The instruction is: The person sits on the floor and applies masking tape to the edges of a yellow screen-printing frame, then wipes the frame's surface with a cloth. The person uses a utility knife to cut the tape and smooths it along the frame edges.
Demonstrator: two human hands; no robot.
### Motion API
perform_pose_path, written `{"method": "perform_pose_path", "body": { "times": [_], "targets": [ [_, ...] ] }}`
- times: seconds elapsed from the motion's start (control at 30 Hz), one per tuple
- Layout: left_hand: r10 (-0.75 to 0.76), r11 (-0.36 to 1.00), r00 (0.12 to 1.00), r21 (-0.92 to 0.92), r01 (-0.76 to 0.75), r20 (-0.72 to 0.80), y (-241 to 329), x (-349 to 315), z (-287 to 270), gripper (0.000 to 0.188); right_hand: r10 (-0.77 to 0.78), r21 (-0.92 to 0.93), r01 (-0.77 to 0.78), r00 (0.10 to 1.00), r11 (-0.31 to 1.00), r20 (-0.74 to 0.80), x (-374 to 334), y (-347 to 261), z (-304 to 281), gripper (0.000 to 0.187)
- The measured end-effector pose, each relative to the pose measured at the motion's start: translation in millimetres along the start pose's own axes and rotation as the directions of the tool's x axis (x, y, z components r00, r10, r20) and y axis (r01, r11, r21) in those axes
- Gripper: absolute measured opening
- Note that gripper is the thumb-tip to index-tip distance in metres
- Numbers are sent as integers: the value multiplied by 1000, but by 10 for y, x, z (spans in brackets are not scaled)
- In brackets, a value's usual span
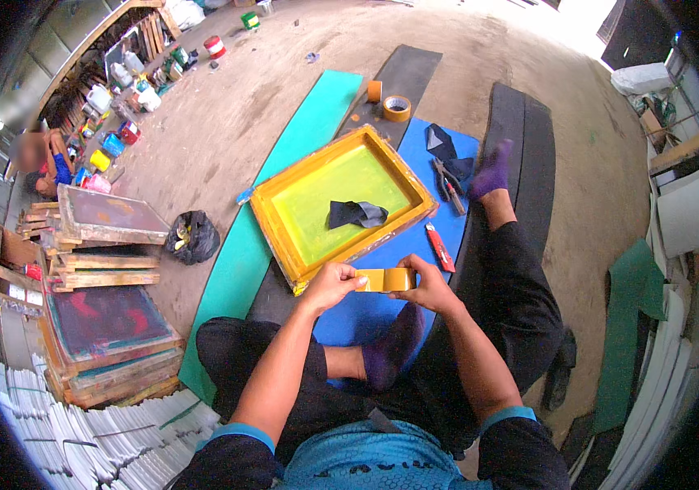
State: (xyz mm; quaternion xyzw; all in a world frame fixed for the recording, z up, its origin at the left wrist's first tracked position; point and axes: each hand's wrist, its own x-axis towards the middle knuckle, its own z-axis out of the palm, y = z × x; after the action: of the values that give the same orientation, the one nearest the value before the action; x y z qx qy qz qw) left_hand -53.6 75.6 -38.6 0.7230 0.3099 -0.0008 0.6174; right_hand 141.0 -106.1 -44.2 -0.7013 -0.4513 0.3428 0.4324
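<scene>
Between my two hands a strip of brown packing tape [375, 280] is stretched out from its roll. My left hand [331, 286] pinches the free end of the strip. The tape roll [401, 279] sits in the grip of my right hand [429, 284]. Just beyond my hands lies a wooden-framed screen [288, 263] with yellow-green mesh, tilted at an angle on the mats. A crumpled black scrap [356, 214] rests on its mesh. Right of the frame are a red utility knife [441, 247] and a pair of pliers [449, 186], both on a blue mat [349, 325].
More tape rolls [397, 108] stand beyond the frame on a dark mat. A teal mat [227, 282] runs along the left. Stacked screen frames [112, 322] and a black plastic bag [192, 237] are further left. Another person [57, 159] sits at the far left among containers.
</scene>
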Motion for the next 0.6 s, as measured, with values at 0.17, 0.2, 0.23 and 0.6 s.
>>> {"method": "perform_pose_path", "body": {
  "times": [0.17,0.2,0.23,0.6],
  "targets": [
    [-138,988,988,-56,142,69,-142,2,100,25,-157,-203,174,983,964,97,-57,89,-41,63],
    [-188,982,979,-9,190,79,-128,-14,115,25,-154,-269,180,981,946,117,-78,87,-45,65],
    [-239,971,967,39,237,86,-106,-37,122,25,-150,-333,188,979,924,137,-96,81,-45,66],
    [-271,954,949,-87,287,163,-667,-88,198,29,-92,-617,157,986,771,136,-397,191,132,71]
  ]
}}
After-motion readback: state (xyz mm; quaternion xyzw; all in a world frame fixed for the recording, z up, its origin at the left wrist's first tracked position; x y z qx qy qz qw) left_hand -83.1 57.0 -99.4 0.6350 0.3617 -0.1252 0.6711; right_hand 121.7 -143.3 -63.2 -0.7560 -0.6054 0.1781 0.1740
